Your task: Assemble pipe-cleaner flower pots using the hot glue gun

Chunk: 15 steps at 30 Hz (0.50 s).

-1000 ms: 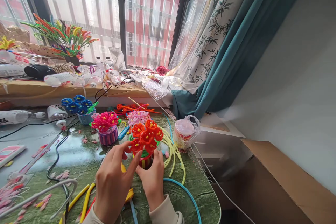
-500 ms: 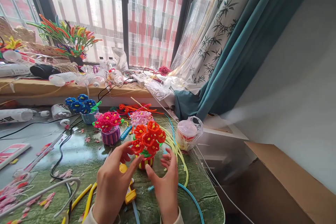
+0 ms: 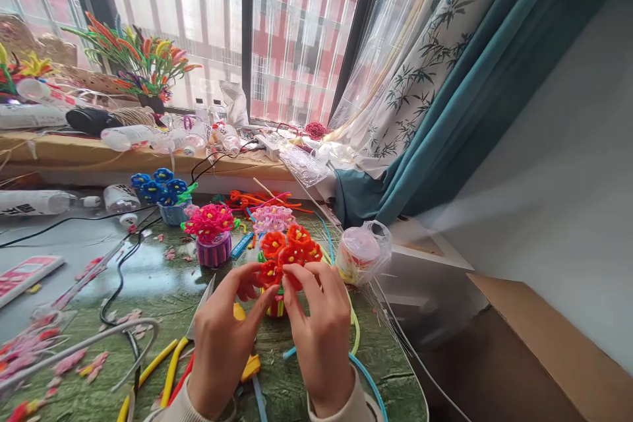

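Note:
A bunch of orange-red pipe-cleaner flowers (image 3: 297, 237) with yellow centres stands in a small striped pot (image 3: 277, 306), mostly hidden by my fingers. At its left side, my left hand (image 3: 225, 336) has thumb and forefinger curled around the lower left flower. My right hand (image 3: 321, 330) pinches the front flower between thumb and fingertips. Just behind is a pale pink flower bunch (image 3: 273, 219). To the left stand a magenta bunch (image 3: 211, 221) in a purple striped pot (image 3: 214, 250) and a blue bunch (image 3: 161, 186). Beneath my left hand lie scissors (image 3: 202, 306) and a yellow tool (image 3: 250, 368), both partly covered.
A plastic-wrapped tub (image 3: 360, 254) stands at the table's right edge, near an open cardboard box (image 3: 554, 343). Yellow-handled pliers (image 3: 171, 369), a black cable (image 3: 119, 277) and pink scraps (image 3: 69, 362) lie left. Bottles (image 3: 128, 137) crowd the windowsill. Blue tubing (image 3: 368, 376) curves at the front right.
My right hand has moved up and left from beside the pot and closed on the front flower. The left hand stays at the flowers. The whole view has shifted slightly.

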### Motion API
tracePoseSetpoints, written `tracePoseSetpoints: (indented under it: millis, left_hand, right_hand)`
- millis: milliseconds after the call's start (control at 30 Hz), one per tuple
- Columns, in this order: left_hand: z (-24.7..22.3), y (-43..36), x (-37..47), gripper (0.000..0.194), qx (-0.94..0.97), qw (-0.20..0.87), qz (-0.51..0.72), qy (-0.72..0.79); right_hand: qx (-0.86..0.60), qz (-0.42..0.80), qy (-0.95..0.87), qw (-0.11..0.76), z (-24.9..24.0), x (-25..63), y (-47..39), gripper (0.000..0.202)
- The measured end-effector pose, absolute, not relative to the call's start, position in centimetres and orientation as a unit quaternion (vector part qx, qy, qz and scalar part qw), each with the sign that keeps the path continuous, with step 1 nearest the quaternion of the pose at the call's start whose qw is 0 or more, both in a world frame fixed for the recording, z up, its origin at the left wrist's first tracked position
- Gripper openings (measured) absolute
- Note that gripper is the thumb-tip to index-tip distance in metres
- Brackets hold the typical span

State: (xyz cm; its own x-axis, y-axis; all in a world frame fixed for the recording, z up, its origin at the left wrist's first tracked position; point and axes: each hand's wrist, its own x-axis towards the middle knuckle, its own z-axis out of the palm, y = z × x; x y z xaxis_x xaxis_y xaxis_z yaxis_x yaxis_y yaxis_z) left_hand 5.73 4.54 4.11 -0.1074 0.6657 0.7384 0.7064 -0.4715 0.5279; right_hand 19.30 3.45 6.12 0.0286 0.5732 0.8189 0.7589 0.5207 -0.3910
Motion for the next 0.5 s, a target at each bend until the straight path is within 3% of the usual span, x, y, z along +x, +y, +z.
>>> tracePoseSetpoints:
  millis: [500]
  left_hand:
    - [4.94,4.6,6.49,0.026,-0.69,0.091,-0.537,-0.476]
  right_hand:
    - [-0.472,-0.022,-0.688,0.551,6.25,19.2,3.87,0.017]
